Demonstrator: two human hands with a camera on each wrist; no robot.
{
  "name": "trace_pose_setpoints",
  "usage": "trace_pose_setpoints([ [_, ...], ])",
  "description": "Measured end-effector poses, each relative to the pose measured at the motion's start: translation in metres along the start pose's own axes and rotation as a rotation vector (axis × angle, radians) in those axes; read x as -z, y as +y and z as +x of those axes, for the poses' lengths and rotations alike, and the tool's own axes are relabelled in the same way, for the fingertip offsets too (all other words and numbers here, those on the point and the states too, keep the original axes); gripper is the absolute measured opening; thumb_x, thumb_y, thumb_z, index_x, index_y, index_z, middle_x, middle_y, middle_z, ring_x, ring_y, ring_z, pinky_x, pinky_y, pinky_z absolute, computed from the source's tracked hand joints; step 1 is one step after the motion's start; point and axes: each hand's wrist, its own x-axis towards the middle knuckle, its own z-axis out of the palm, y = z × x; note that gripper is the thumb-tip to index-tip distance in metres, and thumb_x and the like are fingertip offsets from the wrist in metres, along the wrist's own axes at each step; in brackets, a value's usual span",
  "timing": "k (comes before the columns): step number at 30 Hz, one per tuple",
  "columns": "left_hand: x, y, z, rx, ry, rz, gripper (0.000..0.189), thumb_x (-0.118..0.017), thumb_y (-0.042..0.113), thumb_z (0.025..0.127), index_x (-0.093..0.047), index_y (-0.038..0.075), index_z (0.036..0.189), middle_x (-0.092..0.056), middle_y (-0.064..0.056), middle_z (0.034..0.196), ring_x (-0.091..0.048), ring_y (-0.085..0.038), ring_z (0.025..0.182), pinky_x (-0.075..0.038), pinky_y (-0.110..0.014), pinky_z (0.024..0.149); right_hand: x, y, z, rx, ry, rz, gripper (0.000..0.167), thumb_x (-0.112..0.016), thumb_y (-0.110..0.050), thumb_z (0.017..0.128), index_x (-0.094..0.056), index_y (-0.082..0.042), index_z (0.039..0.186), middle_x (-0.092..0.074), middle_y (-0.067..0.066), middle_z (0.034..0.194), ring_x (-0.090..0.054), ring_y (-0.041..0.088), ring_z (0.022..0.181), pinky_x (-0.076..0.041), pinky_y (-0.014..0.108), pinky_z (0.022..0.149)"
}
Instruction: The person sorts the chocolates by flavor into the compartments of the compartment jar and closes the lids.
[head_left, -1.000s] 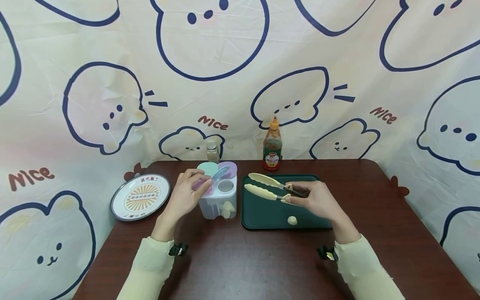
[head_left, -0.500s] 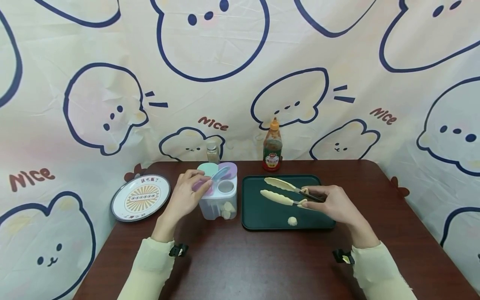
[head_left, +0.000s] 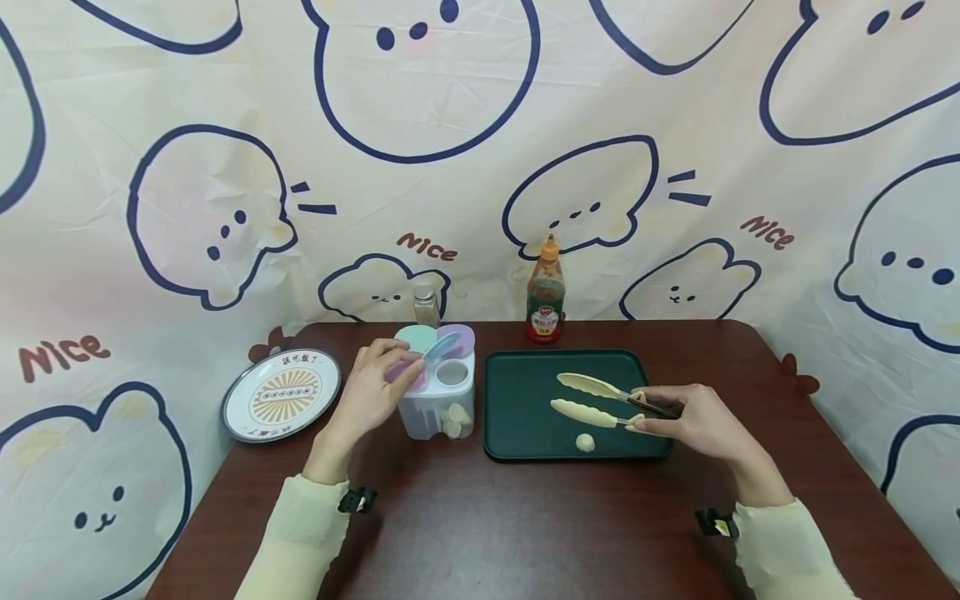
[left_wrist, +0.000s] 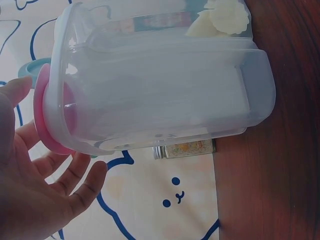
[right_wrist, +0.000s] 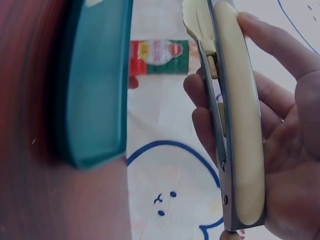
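Note:
In the head view, my left hand [head_left: 375, 385] holds the raised blue lid [head_left: 441, 345] of a clear multi-compartment seasoning box [head_left: 420, 417], thumb and fingertips at its edge. Beneath that lid one round opening [head_left: 452, 372] shows. A pink lid [left_wrist: 44, 112] sits by the fingers in the left wrist view. Pale, uneven pieces [head_left: 455, 420] lie inside the box, low in front. My right hand [head_left: 701, 419] grips cream-tipped tongs [head_left: 588, 400] over the green tray [head_left: 517, 417]; their tips are spread with nothing between. One small pale lump [head_left: 585, 442] rests on the tray.
A sauce bottle with an orange cap [head_left: 545, 300] stands behind the tray. Behind the box is a small glass shaker [head_left: 426, 305]. A white patterned plate [head_left: 240, 408] lies left on the brown table [head_left: 480, 517], which ends against a printed cloth backdrop [head_left: 465, 200].
My right hand has carried the tongs to the right and slightly nearer, away from the box. My left hand, the blue lid and the lump on the tray stay put.

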Motion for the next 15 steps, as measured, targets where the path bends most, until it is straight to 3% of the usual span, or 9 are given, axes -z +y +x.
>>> trace_pose_setpoints([
  [7,0.0,0.0,0.0,0.002,-0.002,0.001,0.045,-0.056,0.05,0.098,-0.072,0.014,0.12,-0.055,-0.01,0.137,-0.043,-0.029,0.122,-0.038,-0.053,0.103,0.002,0.017,-0.007,0.012,-0.025,-0.024,0.051,-0.08,-0.048,0.08,-0.072,-0.019,0.121,-0.076,0.004,0.108,-0.061,0.012,0.081,-0.049,0.024,0.067],
  [15,0.001,0.001,0.0,-0.001,-0.01,0.001,0.046,-0.056,0.051,0.098,-0.071,0.014,0.12,-0.055,-0.011,0.138,-0.042,-0.03,0.123,-0.038,-0.055,0.103,0.005,0.029,-0.01,-0.004,-0.084,-0.017,0.052,-0.08,-0.044,0.081,-0.071,-0.013,0.122,-0.076,-0.002,0.1,-0.063,0.009,0.08,-0.053,0.024,0.07],
])
